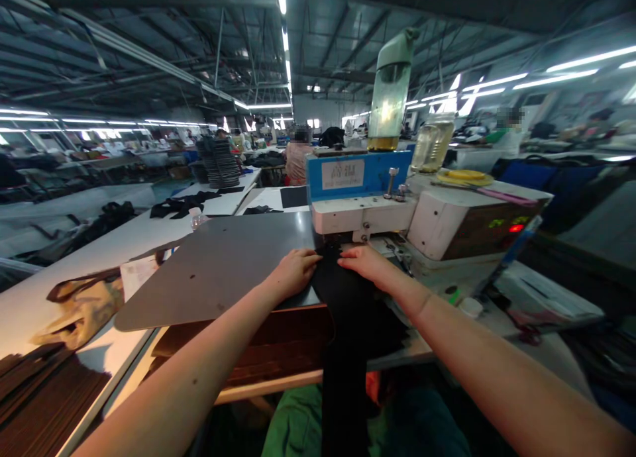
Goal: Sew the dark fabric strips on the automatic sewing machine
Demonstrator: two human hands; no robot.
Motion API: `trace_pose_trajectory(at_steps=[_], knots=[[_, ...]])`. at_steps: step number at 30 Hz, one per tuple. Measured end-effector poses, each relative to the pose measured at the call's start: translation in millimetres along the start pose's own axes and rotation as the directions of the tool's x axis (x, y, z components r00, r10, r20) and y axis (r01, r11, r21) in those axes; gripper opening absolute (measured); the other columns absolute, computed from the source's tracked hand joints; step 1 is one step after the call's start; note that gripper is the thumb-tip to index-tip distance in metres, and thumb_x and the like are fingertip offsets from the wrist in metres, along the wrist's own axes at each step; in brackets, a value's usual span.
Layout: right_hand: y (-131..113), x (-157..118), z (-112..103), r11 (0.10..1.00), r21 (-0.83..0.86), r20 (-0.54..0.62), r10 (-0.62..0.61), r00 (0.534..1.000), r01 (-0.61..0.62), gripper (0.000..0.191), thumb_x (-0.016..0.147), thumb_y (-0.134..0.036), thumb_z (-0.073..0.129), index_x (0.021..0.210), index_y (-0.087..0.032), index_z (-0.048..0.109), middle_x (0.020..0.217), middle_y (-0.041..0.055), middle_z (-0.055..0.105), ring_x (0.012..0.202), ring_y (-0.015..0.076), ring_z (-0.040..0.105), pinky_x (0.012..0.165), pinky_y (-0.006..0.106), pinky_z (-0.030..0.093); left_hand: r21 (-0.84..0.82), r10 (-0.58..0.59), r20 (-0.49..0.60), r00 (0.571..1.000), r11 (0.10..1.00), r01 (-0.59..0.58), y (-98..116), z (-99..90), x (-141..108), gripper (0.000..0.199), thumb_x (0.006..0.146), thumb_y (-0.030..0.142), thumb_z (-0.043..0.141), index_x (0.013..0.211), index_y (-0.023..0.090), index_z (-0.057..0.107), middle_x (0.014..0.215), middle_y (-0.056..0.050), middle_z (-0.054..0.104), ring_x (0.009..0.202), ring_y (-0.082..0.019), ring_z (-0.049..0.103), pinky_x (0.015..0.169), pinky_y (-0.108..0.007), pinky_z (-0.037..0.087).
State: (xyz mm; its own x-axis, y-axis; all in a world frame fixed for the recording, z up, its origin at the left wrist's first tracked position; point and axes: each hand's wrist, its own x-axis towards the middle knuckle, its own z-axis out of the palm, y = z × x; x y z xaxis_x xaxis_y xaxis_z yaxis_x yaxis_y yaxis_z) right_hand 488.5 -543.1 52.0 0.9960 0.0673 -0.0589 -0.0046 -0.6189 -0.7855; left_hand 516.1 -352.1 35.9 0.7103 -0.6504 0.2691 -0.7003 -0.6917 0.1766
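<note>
Black fabric [348, 304] drapes over the table [278, 385] edge nearer than the fingers and runs up between them; left fingers [301, 261] and right fingers [356, 255] touch its opposite sides, pinched or flat I cannot tell, probably keeping it straight before the blue-and-white machine [358, 212] just beyond.

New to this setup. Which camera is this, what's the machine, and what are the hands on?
One view: a camera on the person's head, looking forward and down at two bare hands, no robot. Ahead stands a blue-and-white bench machine with a lit display; its exact function isn't clear. The left hand and right hand touch black fabric at its front; it hangs past the table edge. Left of it lies a flat metal plate. A tall bottle stands on top.
</note>
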Motion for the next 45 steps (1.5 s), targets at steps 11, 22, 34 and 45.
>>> trace_pose_trajectory(at_steps=[11, 22, 34, 45], knots=[[-12, 10, 13, 0.879, -0.460, -0.091, -0.191, 0.977, 0.129, 0.031, 0.077, -0.019, 0.047, 0.102, -0.012, 0.065, 0.100, 0.0110, 0.067, 0.091, 0.0208, 0.062, 0.078, 0.026, 0.044, -0.047, 0.029, -0.010, 1.000, 0.998, -0.030, 1, 1.3, 0, 0.035, 0.083, 0.011, 0.040, 0.112, 0.016, 0.058, 0.119, -0.006, 0.057, 0.108, -0.019, 0.051, 0.096, -0.032, 0.039], [-16, 8, 14, 0.826, -0.536, -0.018, -0.218, 0.976, 0.175, 0.039, 0.078, -0.015, 0.040, 0.111, -0.013, 0.060, 0.112, 0.0105, 0.062, 0.105, 0.0198, 0.056, 0.089, 0.026, 0.041, -0.061, 0.026, -0.007, 1.000, 0.998, -0.026, 5, -1.6, 1, 0.032, 0.082, 0.017, 0.045, 0.111, 0.014, 0.058, 0.119, -0.008, 0.057, 0.110, -0.019, 0.051, 0.099, -0.032, 0.037], [-19, 9, 14, 0.785, -0.592, 0.021, -0.213, 0.977, 0.184, 0.039, 0.078, -0.014, 0.040, 0.110, -0.013, 0.061, 0.111, 0.0106, 0.063, 0.104, 0.0207, 0.057, 0.090, 0.028, 0.041, -0.072, 0.051, -0.012, 0.999, 0.996, -0.052, 2, 0.3, 1, 0.032, 0.082, 0.017, 0.044, 0.111, 0.015, 0.058, 0.119, -0.007, 0.057, 0.110, -0.019, 0.050, 0.099, -0.032, 0.037], [-15, 9, 13, 0.799, -0.562, 0.018, -0.246, 0.969, 0.213, 0.038, 0.079, -0.014, 0.039, 0.109, -0.012, 0.061, 0.112, 0.0120, 0.062, 0.106, 0.0214, 0.056, 0.092, 0.028, 0.041, -0.067, 0.059, -0.006, 0.998, 0.996, -0.060, 0, 1.9, 2, 0.033, 0.083, 0.017, 0.044, 0.113, 0.015, 0.057, 0.119, -0.007, 0.057, 0.109, -0.019, 0.050, 0.099, -0.032, 0.036]])
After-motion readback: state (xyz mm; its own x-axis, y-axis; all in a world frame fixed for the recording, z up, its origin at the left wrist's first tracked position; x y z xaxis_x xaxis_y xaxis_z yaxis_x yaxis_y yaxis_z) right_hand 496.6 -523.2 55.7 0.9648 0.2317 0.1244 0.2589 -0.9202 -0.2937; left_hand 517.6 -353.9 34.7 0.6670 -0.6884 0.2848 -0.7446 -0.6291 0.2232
